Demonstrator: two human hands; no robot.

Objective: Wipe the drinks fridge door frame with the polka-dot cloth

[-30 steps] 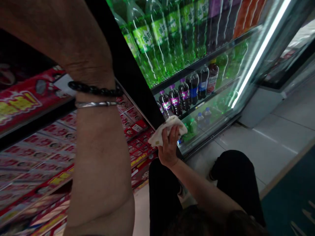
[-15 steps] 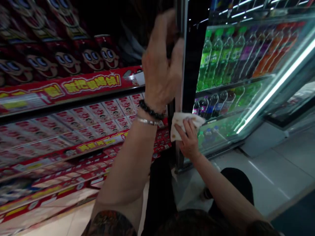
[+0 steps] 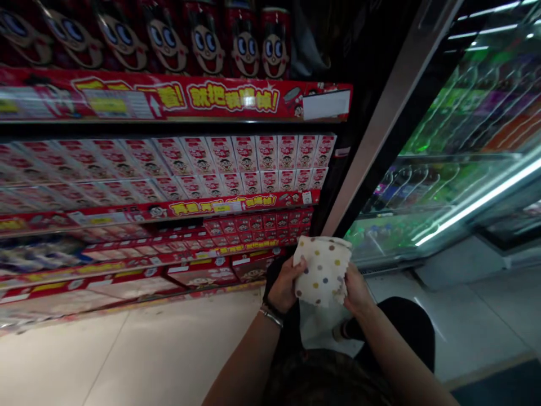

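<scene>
A white cleaning cloth (image 3: 323, 270) with coloured polka dots is stretched between my two hands, low in front of my knees. My left hand (image 3: 285, 286) grips its left edge, the thumb lying on top. On the opposite edge my right hand (image 3: 357, 288) holds the cloth, its fingers mostly hidden behind it. Just beyond the cloth rises the metal edge of the cooler door frame (image 3: 367, 146), touched by neither hand.
On the left, a shelf unit carries rows of small drink cartons (image 3: 245, 155) and red cans (image 3: 207, 42). Drink bottles (image 3: 448, 107) stand behind the cooler glass at right. Pale tiles (image 3: 169, 349) cover the floor.
My left hand has come down from the door frame and taken hold of the cloth. The right hand has drawn the cloth off the frame. My view has turned left.
</scene>
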